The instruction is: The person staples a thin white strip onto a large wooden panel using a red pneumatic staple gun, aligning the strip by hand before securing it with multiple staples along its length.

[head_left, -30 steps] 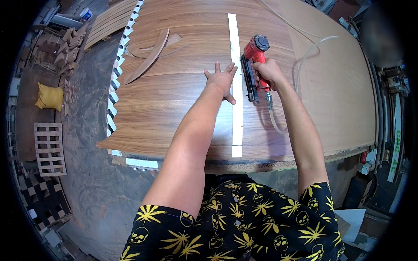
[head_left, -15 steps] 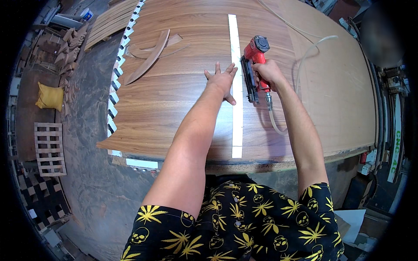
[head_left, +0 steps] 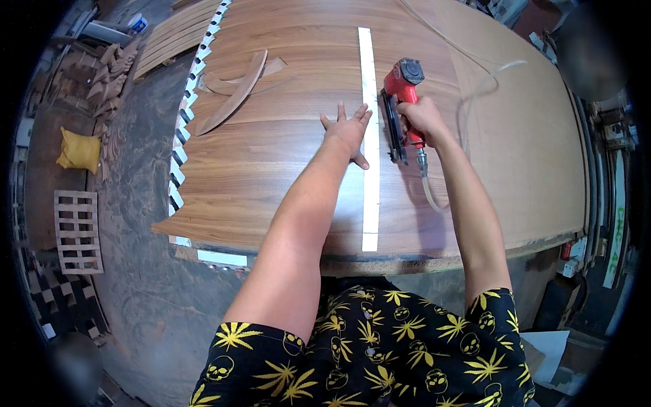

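Observation:
My left hand (head_left: 347,131) lies flat, fingers spread, on a large wood-grain panel (head_left: 271,163), its thumb side resting on a long white strip (head_left: 370,169) that runs up the panel. My right hand (head_left: 420,117) grips a red pneumatic nail gun (head_left: 400,102) standing just right of the strip, its black magazine against the panel. A clear air hose (head_left: 468,115) loops from the gun's base across the plain brown board on the right.
Curved wooden offcuts (head_left: 237,88) lie at the panel's far left. A black-and-white toothed strip (head_left: 183,149) lines the left edge. On the floor to the left sit a yellow sack (head_left: 80,150), a small wooden pallet (head_left: 77,230) and carved wood pieces (head_left: 112,68). Machinery stands at the right.

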The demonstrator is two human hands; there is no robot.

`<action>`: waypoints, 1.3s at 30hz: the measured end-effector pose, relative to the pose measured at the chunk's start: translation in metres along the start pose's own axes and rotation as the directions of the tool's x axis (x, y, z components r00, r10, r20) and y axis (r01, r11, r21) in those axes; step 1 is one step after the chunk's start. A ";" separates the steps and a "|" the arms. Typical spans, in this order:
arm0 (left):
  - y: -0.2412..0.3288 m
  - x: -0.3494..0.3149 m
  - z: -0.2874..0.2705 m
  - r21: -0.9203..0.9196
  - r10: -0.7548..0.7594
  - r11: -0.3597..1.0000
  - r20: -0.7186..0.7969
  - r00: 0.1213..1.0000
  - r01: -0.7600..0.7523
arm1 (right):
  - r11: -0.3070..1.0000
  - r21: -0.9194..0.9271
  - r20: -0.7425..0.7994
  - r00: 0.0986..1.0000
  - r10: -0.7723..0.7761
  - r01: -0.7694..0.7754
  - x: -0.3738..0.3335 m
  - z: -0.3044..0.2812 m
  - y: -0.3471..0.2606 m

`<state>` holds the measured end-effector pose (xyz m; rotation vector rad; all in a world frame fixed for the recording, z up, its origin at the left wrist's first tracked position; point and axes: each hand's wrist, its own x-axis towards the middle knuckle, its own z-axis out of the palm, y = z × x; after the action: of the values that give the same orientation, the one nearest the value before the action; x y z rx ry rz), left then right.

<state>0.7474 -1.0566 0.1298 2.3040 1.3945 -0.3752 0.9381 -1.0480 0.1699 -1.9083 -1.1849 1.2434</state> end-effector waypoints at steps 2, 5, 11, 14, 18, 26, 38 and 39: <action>-0.002 0.001 0.002 -0.004 0.001 1.000 0.000 1.000 -0.001 | 1.000 0.029 0.008 1.000 -0.003 0.003 0.007 -0.001 -0.002; 0.002 0.001 -0.004 -0.021 0.000 1.000 0.016 1.000 0.000 | 0.998 0.061 -0.001 1.000 -0.023 0.023 0.028 -0.007 -0.009; -0.003 0.003 0.004 -0.002 0.010 1.000 -0.014 1.000 -0.010 | 0.994 0.102 0.006 1.000 -0.027 0.026 0.053 0.001 -0.015; -0.002 0.005 0.004 -0.014 0.015 1.000 -0.015 1.000 -0.015 | 0.998 0.067 0.009 1.000 -0.012 0.011 0.065 0.001 -0.013; -0.001 0.005 0.003 -0.036 0.020 0.999 -0.019 1.000 -0.020 | 0.999 0.053 0.011 1.000 -0.004 0.004 0.071 0.001 -0.010; -0.002 0.003 0.002 -0.055 0.013 0.998 -0.006 1.000 -0.013 | 0.997 0.071 0.024 1.000 0.012 -0.013 0.067 0.003 -0.015; -0.003 0.002 0.001 -0.067 0.012 0.998 0.002 1.000 -0.012 | 0.997 0.071 0.034 0.999 0.009 -0.011 0.068 0.003 -0.015; -0.003 0.003 0.001 -0.065 0.013 0.998 0.003 1.000 -0.012 | 0.998 0.066 0.034 0.999 0.005 -0.008 0.069 0.002 -0.014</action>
<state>0.7464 -1.0537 0.1272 2.2581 1.3698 -0.3250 0.9431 -0.9799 0.1518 -1.8513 -1.1411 1.3067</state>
